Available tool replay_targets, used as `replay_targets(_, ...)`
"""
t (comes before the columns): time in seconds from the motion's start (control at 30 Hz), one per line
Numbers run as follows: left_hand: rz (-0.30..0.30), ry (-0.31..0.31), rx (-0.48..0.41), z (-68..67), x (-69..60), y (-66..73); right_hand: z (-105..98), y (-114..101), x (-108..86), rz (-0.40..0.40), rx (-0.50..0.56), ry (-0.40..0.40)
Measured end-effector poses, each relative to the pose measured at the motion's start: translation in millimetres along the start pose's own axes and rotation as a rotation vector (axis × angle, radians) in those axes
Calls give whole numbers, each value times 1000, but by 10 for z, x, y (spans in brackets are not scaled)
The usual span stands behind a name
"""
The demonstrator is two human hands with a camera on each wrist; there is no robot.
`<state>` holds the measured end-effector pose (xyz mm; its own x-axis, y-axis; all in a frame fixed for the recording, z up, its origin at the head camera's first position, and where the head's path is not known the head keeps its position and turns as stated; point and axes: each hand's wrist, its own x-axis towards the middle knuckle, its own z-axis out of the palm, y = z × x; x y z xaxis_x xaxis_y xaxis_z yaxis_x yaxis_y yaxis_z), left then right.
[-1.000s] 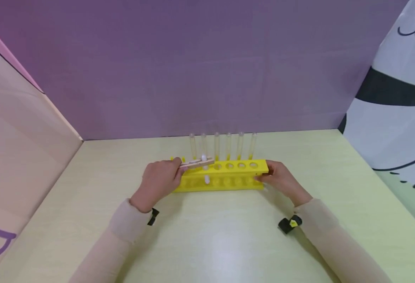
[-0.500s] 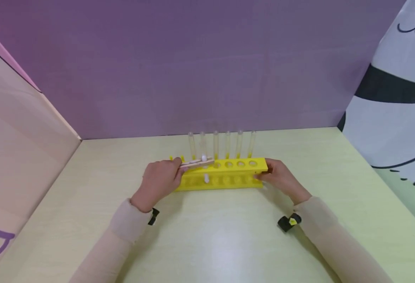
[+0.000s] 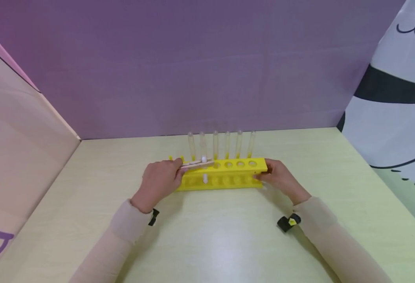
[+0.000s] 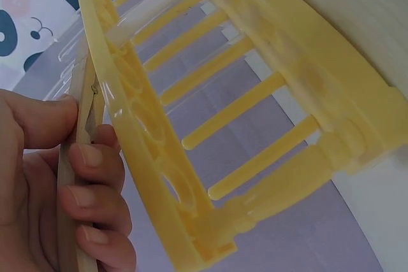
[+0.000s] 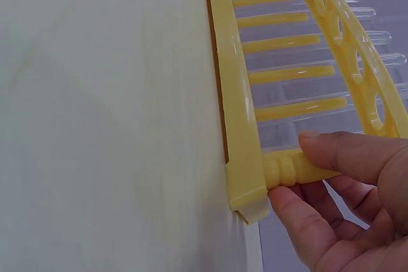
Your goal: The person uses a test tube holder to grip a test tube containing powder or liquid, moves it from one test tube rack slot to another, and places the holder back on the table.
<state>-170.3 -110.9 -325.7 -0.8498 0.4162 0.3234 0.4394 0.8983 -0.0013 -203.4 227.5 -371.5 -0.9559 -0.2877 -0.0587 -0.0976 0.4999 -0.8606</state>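
Note:
In the head view my left hand holds a wooden test tube clamp over the left half of a yellow test tube rack. The left wrist view shows the thumb and curled fingers round the clamp's handle. A whitish test tube stands in a rack hole, at the clamp's tip. Whether the clamp's jaws press on it is hard to tell. My right hand grips the rack's right end post between thumb and fingers. The left hand hides the rack's left end.
Several clear test tubes stand upside down over yellow pegs along the rack's back. The rack rests on a pale wooden table. A purple backdrop rises behind, with printed panels at both sides.
The whitish tube's lower end has shifted very slightly left. Both hands keep the same holds, and the rack stays in place.

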Motion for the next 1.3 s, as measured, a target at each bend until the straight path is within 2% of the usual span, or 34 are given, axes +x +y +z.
replay_targets(0.13,-7,-2,-14,5,-2,-2,3,2,-1,-13,0,4)
replay_targets(0.27,1,28,-14,18,-8,-7,11,4,0,-22,-10,10)
replay_targets(0.43,12,66,-13,32,-14,-12,12,4,7,2,1,6)
replay_targets(0.8,1,78,-27,25,4,-14,1,4,5,5,-9,7)
replay_targets(0.93,-14,63,-22,-3,17,-10,-5,19,11,-1,-1,6)
replay_targets(1.1,-37,15,-18,-59,26,4,-6,28,4,-5,-2,3)
replay_targets(1.2,-33,26,-13,-98,25,8,-9,14,-7,4,7,2)
replay_targets(1.3,-16,65,-10,-131,20,7,-9,7,-10,12,10,1)
